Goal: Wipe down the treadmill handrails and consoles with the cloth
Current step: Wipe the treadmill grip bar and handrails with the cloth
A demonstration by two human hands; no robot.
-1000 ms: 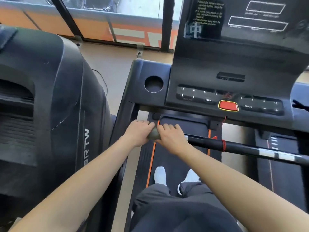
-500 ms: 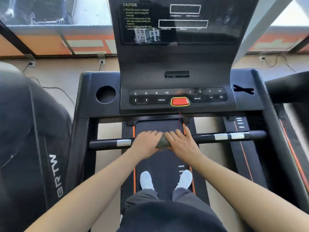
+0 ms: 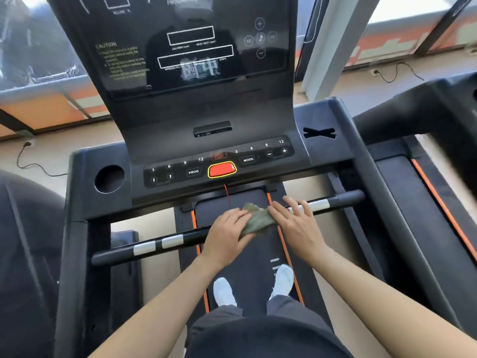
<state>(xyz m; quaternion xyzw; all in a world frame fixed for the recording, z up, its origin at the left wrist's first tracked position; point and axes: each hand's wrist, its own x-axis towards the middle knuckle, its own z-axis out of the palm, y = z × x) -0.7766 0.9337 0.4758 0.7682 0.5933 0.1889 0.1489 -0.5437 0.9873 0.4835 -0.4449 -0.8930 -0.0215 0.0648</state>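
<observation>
Pressing on the cloth [image 3: 258, 218], the fingers [image 3: 239, 215] of the left hand [image 3: 227, 236] lie close together and bend over it, holding it on the handrail [image 3: 191, 236]. The right hand [image 3: 294, 224] has its fingers spread wide and straight, resting on the bar and touching the edge of the cloth. The cloth is grey-green, soft and bunched up. It sits between the two hands, near the middle of the bar. The handrail is a round black bar with shiny silver bands [image 3: 171, 241].

Above it is the smooth black console [image 3: 206, 112]. Its buttons say PROG [image 3: 193, 172] and MODE [image 3: 248, 159], with the numbers 3, 6, 9 and 12 on each side. A red button [image 3: 222, 169] with a yellow edge sits between them. The dark screen says CAUTION [image 3: 105, 45], but the small words under it are too blurry to read. A round cup hole [image 3: 109, 179] on the left is too dark to see inside. White shoes [image 3: 224, 290] stand on the black belt [image 3: 258, 254], which has orange edges.
</observation>
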